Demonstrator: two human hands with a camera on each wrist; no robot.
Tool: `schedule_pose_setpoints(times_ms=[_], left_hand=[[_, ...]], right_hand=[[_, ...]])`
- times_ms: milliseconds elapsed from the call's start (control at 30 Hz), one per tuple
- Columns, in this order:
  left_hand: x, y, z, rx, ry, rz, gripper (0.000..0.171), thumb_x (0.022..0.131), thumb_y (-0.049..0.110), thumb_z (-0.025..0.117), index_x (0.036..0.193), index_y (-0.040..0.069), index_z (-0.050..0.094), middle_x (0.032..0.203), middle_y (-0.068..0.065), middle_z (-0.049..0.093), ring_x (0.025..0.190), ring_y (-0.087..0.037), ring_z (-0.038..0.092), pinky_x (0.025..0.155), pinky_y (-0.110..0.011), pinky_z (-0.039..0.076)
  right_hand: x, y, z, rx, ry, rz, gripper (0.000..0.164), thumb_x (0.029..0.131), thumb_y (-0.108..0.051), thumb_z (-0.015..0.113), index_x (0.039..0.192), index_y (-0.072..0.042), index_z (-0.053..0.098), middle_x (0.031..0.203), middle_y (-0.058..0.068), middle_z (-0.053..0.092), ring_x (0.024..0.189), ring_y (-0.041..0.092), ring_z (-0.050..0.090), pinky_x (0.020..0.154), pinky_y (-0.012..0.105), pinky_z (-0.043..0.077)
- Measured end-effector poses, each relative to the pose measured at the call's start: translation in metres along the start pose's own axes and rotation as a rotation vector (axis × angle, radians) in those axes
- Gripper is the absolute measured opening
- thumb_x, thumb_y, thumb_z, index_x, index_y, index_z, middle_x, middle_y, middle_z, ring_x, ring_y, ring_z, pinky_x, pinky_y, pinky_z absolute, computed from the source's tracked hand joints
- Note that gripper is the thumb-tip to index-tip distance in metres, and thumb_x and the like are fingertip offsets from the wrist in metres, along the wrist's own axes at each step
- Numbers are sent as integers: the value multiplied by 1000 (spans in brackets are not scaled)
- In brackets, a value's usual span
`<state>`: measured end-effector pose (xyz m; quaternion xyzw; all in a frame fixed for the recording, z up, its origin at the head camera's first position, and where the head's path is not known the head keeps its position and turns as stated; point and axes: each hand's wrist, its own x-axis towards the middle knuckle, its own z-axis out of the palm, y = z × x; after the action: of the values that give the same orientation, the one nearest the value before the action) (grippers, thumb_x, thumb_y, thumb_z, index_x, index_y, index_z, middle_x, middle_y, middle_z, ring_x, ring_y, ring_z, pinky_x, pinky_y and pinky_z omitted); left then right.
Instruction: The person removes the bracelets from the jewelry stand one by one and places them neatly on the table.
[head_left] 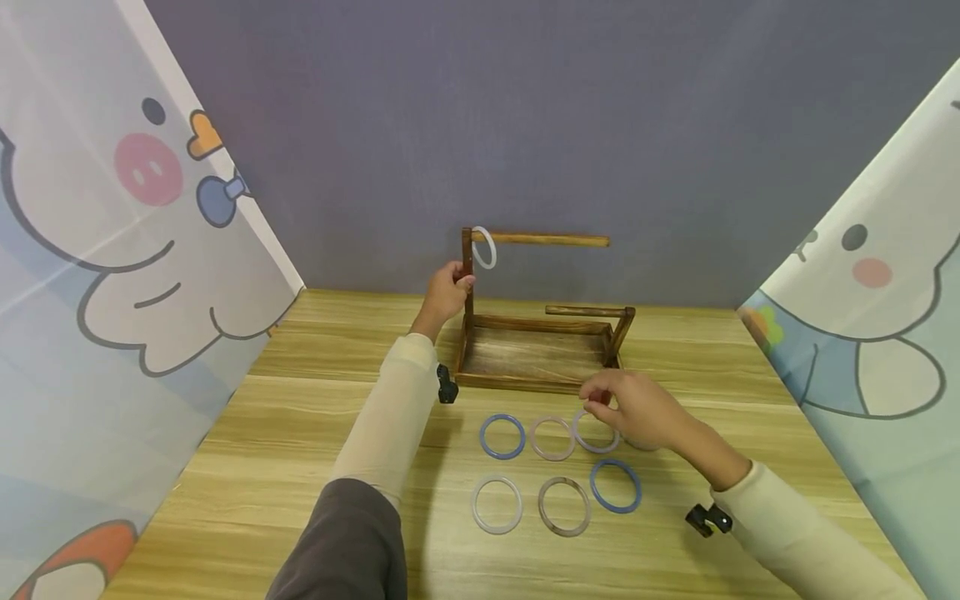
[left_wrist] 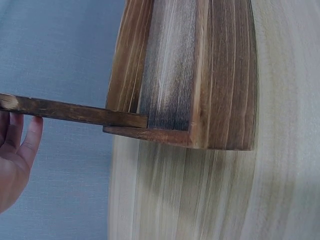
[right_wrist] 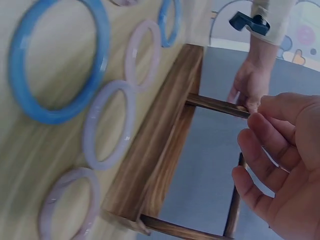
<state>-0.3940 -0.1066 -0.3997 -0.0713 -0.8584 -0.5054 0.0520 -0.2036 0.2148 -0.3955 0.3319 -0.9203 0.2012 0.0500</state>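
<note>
A wooden bangle stand (head_left: pixel 540 385) has a tall post at left and a shorter one at right, each with a crossbar. My left hand (head_left: pixel 446 292) holds the tall post (left_wrist: pixel 60 110), its fingertips against the wood in the left wrist view. One white bangle (head_left: pixel 486 248) hangs at the post end of the upper crossbar (head_left: pixel 555 239). My right hand (head_left: pixel 633 406), fingers loosely bent and holding nothing, is over the table by the stand's front right corner. Beneath it lie a lavender bangle (right_wrist: pixel 108 125) and another bangle (right_wrist: pixel 70 202), the latter mostly hidden in the head view.
On the wooden table (head_left: pixel 315 400), in front of the stand, lie a blue bangle (head_left: pixel 502 437), a pink one (head_left: pixel 552 438), a whitish one (head_left: pixel 497 505), a brownish one (head_left: pixel 564 506) and another blue one (head_left: pixel 615 486). A grey backdrop (head_left: pixel 525 125) rises behind, with cartoon-printed panels either side.
</note>
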Motion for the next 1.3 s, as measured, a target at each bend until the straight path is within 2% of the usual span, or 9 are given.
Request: schedule_pose_setpoints(times_ms=[333,633,833,1300], left_hand=[[0,-1,0,27,6,16,35,107,23,54,135,2,56,116,-17,64,107,-32,62,96,-47,51],[1,0,1,23,10,22,33,107,22,55,133,2,57,115,-17,65,106,-31,63,96,-47,52],[0,1,2,31,8,31,33,107,21,55,132,1,57,114,-18,65,105,-32,63,95,-47,52],[-2,3,3,23,4,34,32,107,22,55,132,2,57,113,-16,65,104,-30,62,94,-46,51]], right_hand=[[17,-5,-3,-19,75,-26,17,91,-11,77,107,-8,74,95,-1,73,79,9,68,68,25,57],[36,-10,-5,26,116,-22,21,91,-7,74,112,-6,71,99,8,73,80,15,69,66,27,56],[50,-12,-6,41,160,-21,22,91,-7,74,113,-6,70,100,7,73,80,17,71,66,29,57],[63,-15,-9,100,177,18,21,95,-8,71,115,-5,71,106,11,74,81,18,72,65,29,56]])
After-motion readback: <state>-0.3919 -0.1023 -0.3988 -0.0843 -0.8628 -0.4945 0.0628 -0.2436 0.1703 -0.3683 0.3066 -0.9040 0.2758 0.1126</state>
